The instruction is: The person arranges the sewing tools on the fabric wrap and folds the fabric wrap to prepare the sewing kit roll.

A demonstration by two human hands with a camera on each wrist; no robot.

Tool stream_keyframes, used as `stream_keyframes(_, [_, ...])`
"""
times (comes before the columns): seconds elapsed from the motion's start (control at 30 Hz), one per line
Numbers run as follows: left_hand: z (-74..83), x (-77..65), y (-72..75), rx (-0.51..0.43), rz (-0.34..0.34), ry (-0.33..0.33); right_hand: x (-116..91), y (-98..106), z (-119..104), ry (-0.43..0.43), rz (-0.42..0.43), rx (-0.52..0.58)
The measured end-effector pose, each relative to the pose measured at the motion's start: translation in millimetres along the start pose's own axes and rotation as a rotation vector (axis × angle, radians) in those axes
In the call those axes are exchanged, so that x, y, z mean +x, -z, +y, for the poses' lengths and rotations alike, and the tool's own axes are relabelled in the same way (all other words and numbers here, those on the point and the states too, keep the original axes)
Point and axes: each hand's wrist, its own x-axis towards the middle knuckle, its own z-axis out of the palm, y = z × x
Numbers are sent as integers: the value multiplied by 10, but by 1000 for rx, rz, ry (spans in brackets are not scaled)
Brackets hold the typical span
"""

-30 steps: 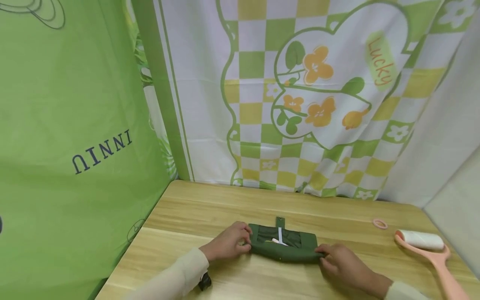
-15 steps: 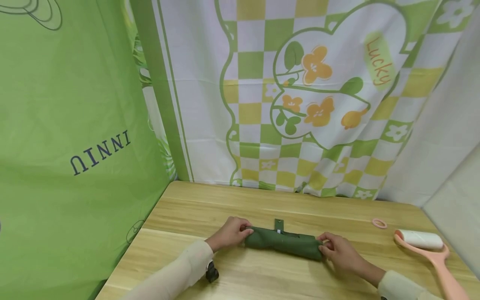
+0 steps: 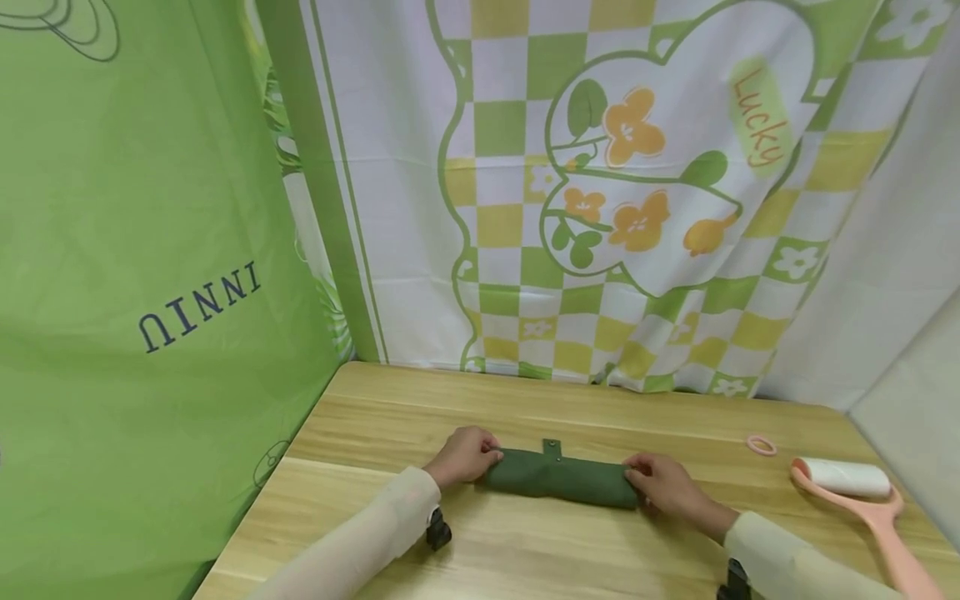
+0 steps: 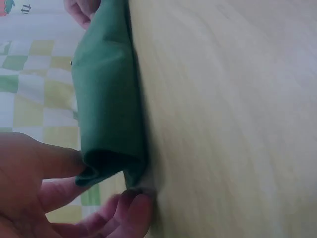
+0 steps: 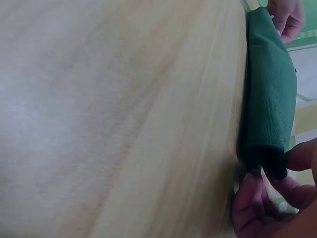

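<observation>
A dark green fabric pouch (image 3: pixel 562 478), folded over into a long roll, lies on the wooden table. From its far edge a short strap with a metal snap (image 3: pixel 552 450) sticks out. My left hand (image 3: pixel 467 457) pinches the roll's left end between thumb and finger; in the left wrist view the folded layers (image 4: pixel 106 158) show at that end. At the other end my right hand (image 3: pixel 667 483) pinches the far corner, and the right wrist view shows its thumb and finger on the open fold (image 5: pixel 270 161). The pouch's inside is hidden under the fold.
A pink lint roller (image 3: pixel 847 479) with a white sleeve lies at the table's right side. Just behind it is a small pink ring (image 3: pixel 761 445). A patterned curtain (image 3: pixel 510 225) hangs behind the table, and a green cloth (image 3: pixel 150 417) hangs on the left.
Both hands have folded the pouch's near part away from me over its dark inner pocket and white strip, which are now covered. The strap remains sticking out at the back.
</observation>
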Motion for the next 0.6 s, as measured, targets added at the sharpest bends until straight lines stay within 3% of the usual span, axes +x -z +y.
stream_keyframes(0.1, [-4, 15, -2, 9, -14, 7, 43, -30, -43, -31, 11, -28])
stream_keyframes(0.2, [-33, 42, 5, -17, -35, 19, 93, -17, -92, -10, 0, -80])
stream_keyframes(0.3, [-60, 45, 10, -162, -85, 49, 115, 15, -100, 3, -56, -88])
stream_keyframes(0.47, [-58, 49, 30, -413, -147, 95, 111, 95, -47, -59, -189, 77])
stream_keyframes(0.6, [-42, 65, 26, -434, -123, 105, 104, 157, -30, -84, -269, 162])
